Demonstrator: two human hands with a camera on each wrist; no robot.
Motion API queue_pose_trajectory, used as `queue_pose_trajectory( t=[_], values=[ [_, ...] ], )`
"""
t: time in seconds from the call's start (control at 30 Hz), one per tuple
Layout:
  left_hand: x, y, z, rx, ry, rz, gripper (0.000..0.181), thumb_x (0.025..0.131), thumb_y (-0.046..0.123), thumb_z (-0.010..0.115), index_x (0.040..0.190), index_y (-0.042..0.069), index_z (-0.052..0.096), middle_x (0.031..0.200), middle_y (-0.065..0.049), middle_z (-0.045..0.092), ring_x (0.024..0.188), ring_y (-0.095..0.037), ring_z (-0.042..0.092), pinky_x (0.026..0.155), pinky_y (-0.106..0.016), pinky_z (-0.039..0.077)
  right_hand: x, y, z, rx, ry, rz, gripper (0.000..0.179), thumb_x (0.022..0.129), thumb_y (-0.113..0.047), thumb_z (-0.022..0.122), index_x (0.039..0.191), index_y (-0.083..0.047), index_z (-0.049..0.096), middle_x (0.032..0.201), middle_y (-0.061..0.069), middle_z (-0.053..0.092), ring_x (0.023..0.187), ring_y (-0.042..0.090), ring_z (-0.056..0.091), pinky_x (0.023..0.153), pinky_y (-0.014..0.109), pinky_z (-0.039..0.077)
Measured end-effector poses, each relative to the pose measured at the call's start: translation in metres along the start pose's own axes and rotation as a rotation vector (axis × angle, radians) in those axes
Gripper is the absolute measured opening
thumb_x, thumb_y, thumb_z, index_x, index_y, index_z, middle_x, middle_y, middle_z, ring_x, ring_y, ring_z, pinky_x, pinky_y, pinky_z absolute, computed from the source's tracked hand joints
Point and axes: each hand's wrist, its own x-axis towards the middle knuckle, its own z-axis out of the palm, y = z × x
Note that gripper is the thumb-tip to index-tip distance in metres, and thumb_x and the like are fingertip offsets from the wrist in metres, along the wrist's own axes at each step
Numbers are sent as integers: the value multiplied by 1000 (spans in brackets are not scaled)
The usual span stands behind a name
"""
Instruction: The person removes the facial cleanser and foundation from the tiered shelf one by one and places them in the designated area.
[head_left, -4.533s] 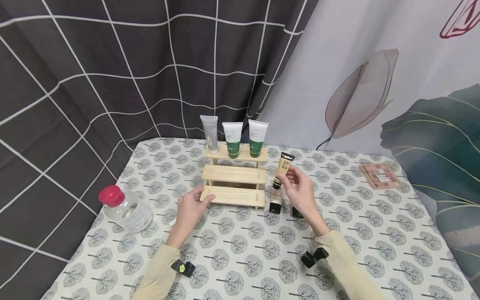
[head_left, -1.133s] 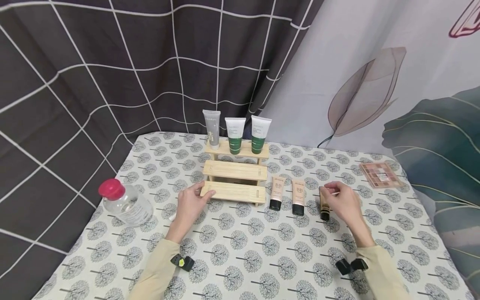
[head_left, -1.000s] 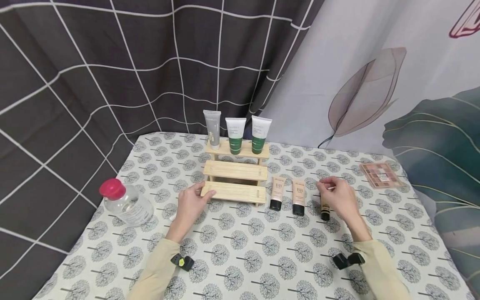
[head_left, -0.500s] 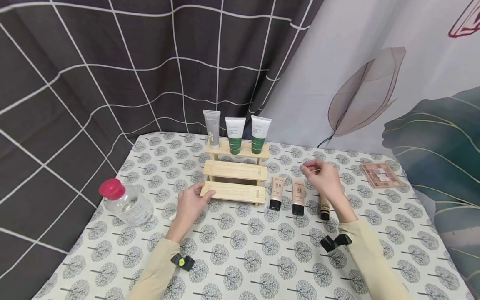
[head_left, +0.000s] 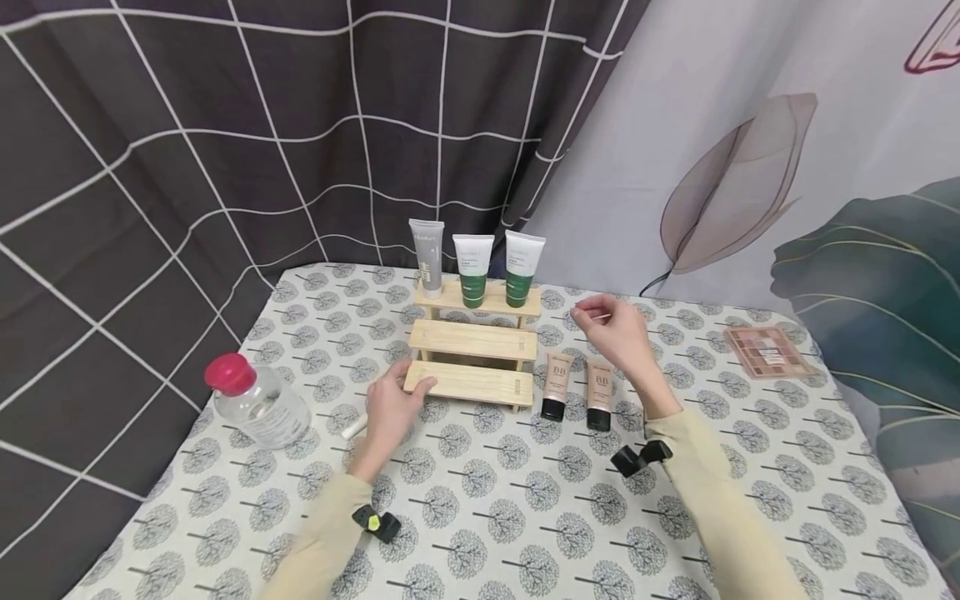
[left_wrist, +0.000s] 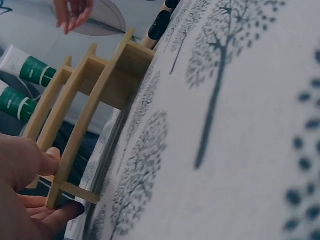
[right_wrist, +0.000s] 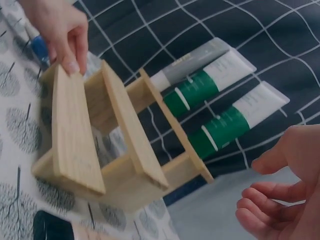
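Note:
My left hand (head_left: 393, 406) pinches the left end of a three-step wooden display shelf (head_left: 472, 382), thumb on top of the lowest step and fingers beneath, as the left wrist view shows. On the top step stand a grey tube (head_left: 429, 260) and two white-and-green tubes (head_left: 473, 271). My right hand (head_left: 617, 333) hovers right of the shelf with fingers loosely curled; in the right wrist view it holds nothing. Two BB cream tubes (head_left: 556, 387) with black caps lie on the table beside the shelf. The gold tube is hidden behind my right forearm.
A clear bottle with a pink cap (head_left: 258, 402) stands at the left. A small white cylinder (head_left: 354, 427) lies beside my left wrist. An eyeshadow palette (head_left: 767, 352) lies far right on the tree-patterned cloth (head_left: 517, 500). Curtains (head_left: 375, 108) hang behind.
My right hand set down the gold tube it held, let go, and moved up and left toward the shelf. The two BB cream tubes now lie apart. My left hand stays on the shelf.

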Motion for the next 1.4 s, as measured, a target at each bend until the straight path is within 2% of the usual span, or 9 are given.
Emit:
queue_pose_trajectory(
  t=[0.13, 0.27, 0.43, 0.67, 0.93, 1.4],
  values=[
    [-2, -1, 6, -2, 43, -27, 62, 87, 30, 80, 137, 0, 58, 129, -25, 67, 117, -42, 67, 109, -55, 50, 8, -11, 9, 80, 25, -49, 35, 96, -19, 67, 123, 3, 64, 116, 21, 70, 103, 29, 66, 88, 28, 59],
    [-2, -2, 9, -22, 64, -39, 62, 88, 28, 79, 137, 0, 57, 132, -24, 65, 119, -41, 66, 108, -54, 51, 13, -20, 18, 152, 45, -90, 40, 95, -17, 68, 128, 4, 61, 127, 22, 67, 116, 34, 64, 104, 40, 56],
    [-2, -4, 10, -69, 59, -52, 63, 89, 26, 79, 140, -2, 54, 136, -25, 62, 122, -41, 65, 105, -50, 54, 19, -28, 29, 216, 38, -124, 48, 95, -19, 70, 134, 4, 57, 136, 22, 62, 126, 36, 60, 111, 44, 51],
    [-2, -5, 12, -145, 48, -74, 63, 90, 21, 77, 142, -3, 52, 136, -27, 62, 120, -39, 66, 97, -42, 59, 25, -37, 44, 268, 44, -145, 52, 92, -17, 74, 136, 4, 55, 138, 23, 61, 127, 37, 60, 110, 42, 52],
    [-2, -5, 15, -260, 49, -92, 61, 91, 16, 76, 142, -5, 51, 135, -28, 62, 117, -39, 68, 94, -38, 60, 30, -38, 61, 301, 65, -128, 48, 93, -11, 73, 134, 6, 55, 130, 25, 64, 119, 37, 65, 104, 40, 57],
    [-1, -6, 16, -262, 55, -94, 57, 90, 15, 76, 138, -6, 54, 131, -29, 64, 116, -39, 68, 95, -39, 60, 31, -27, 73, 296, 155, -210, 38, 94, -9, 70, 128, 3, 58, 123, 24, 68, 111, 37, 69, 102, 43, 57]
  ],
)
